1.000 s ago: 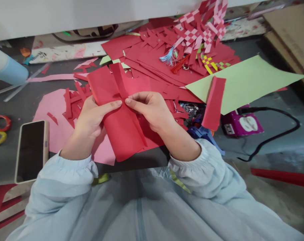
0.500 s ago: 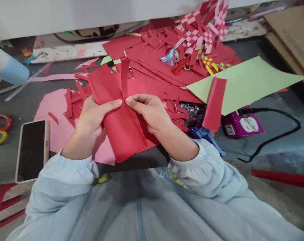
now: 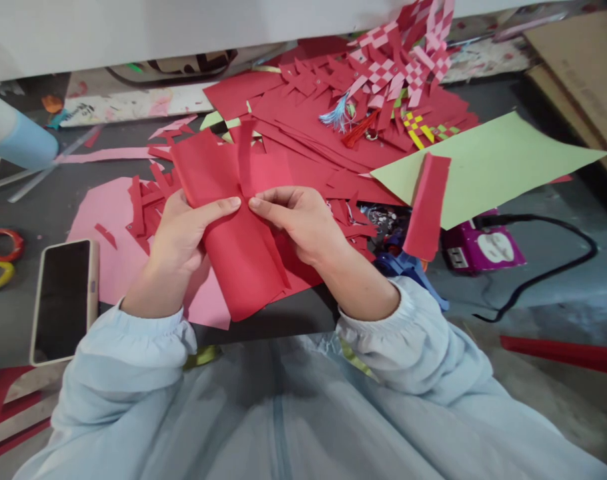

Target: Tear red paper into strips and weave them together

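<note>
A folded sheet of red paper [image 3: 236,267] is held slantwise over the desk. My left hand [image 3: 181,230] grips its left side, thumb flat on top and fingers underneath. Beside that thumb, my right hand [image 3: 296,217] pinches a narrow red paper strip [image 3: 245,150] between thumb and forefinger. The strip runs along the sheet's right edge, and its upper end sticks up above my thumbs. It looks partly separated from the sheet, though the join is hidden by my fingertips. More red paper and a pink sheet [image 3: 208,300] lie beneath.
Red paper and scraps [image 3: 303,127] are heaped behind, with woven pink-and-red pieces [image 3: 383,73]. A green sheet [image 3: 493,167], red strip [image 3: 428,207], purple box [image 3: 483,250] and black cable [image 3: 538,280] lie right. A phone [image 3: 63,300] and scissors [image 3: 6,247] lie left.
The strip's raised upper end has turned slightly and now looks broader. Both hands keep almost the same place and hold.
</note>
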{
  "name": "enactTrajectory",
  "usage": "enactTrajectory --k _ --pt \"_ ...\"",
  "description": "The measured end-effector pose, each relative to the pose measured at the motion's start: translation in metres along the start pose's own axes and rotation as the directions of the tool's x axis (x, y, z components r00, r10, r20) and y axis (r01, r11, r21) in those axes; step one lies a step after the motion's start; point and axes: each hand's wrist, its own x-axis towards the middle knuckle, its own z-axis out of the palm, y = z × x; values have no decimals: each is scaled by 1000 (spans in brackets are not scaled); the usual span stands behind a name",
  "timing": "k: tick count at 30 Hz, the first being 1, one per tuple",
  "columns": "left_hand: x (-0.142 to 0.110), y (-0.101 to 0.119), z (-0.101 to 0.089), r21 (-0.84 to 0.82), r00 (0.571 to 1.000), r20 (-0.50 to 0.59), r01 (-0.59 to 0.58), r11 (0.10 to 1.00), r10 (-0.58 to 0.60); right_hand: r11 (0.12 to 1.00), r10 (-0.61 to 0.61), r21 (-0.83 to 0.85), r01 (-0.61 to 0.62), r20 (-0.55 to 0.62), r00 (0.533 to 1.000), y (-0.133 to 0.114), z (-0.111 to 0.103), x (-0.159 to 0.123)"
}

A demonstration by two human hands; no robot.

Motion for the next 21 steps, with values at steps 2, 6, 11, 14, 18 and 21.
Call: enactTrajectory --k 2,6,11,14,18,21 --pt "0 1 0 8 1000 -13 -20 1000 20 999 -12 -38 12 12 1000 -2 -1 -1" --pt "-1 1 1 -4 1000 30 1 1000 -1 996 -59 -71 59 -8 998 0 -3 0" --pt "-3 0 2 16 999 35 14 1000 -14 987 -124 -105 120 -36 992 4 -3 3" --pt "-2 -1 2 17 1000 23 -2 1000 2 989 -122 -92 118 -37 992 5 -1 3" --pt "-1 -1 1 4 1000 21 -7 1000 7 990 -123 -68 120 -44 991 7 0 2" --pt "-1 -1 1 21 1000 13 -6 1000 5 995 -97 -16 97 -51 994 9 1 3"
